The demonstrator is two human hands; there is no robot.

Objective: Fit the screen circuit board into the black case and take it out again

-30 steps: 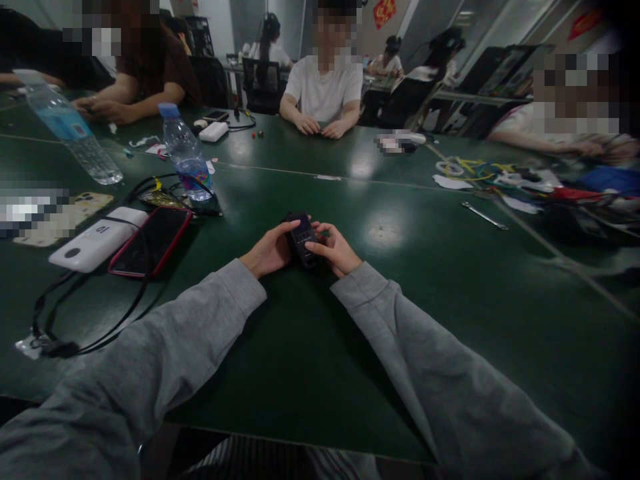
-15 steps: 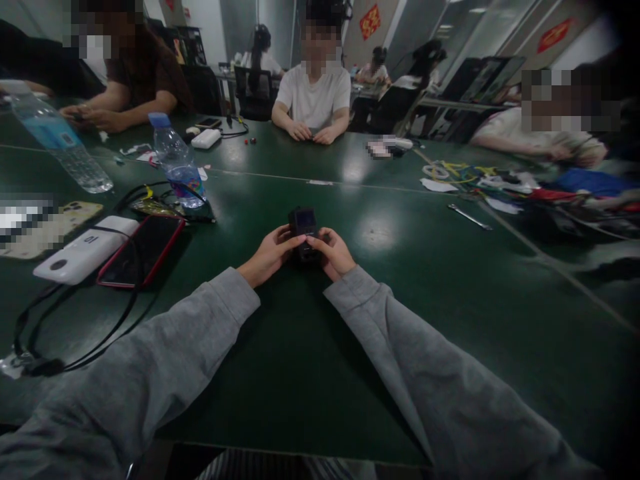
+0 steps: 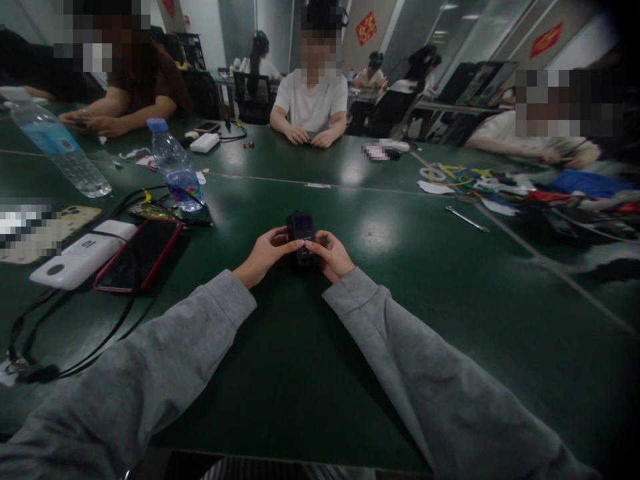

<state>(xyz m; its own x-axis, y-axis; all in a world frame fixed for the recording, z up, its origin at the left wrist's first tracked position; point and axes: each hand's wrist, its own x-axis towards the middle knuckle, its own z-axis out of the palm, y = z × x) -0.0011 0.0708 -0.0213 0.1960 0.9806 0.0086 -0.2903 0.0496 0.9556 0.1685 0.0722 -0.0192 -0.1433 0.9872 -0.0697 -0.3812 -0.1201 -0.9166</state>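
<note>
Head view. Left hand (image 3: 263, 257) and right hand (image 3: 331, 257) both grasp a small black device (image 3: 303, 230), thumbs pressed on its lower front. The device sits between the hands at mid-table, its base low on or just over the green table (image 3: 300, 353); contact not clear. The small screen at its top faces the camera.

Against a second ago: the device then lay tilted back, keypad face showing. Now it stands nearer upright, much as half a second ago. The hands have barely shifted, and the grey sleeves keep the same spread.

Edges and room: near table edge runs just under the forearms. Bare green lies between the sleeves and out to the right, up to a metal wrench (image 3: 467, 219) well apart from the right hand. Left side is crowded: red-cased phone (image 3: 137, 257) touching a white power bank (image 3: 83, 263), black cable (image 3: 75, 333) looped over and round them, water bottle (image 3: 175, 167) behind. The phone is near the left sleeve, not touching. Person in a white shirt (image 3: 310, 100) sits across the table, well apart.
</note>
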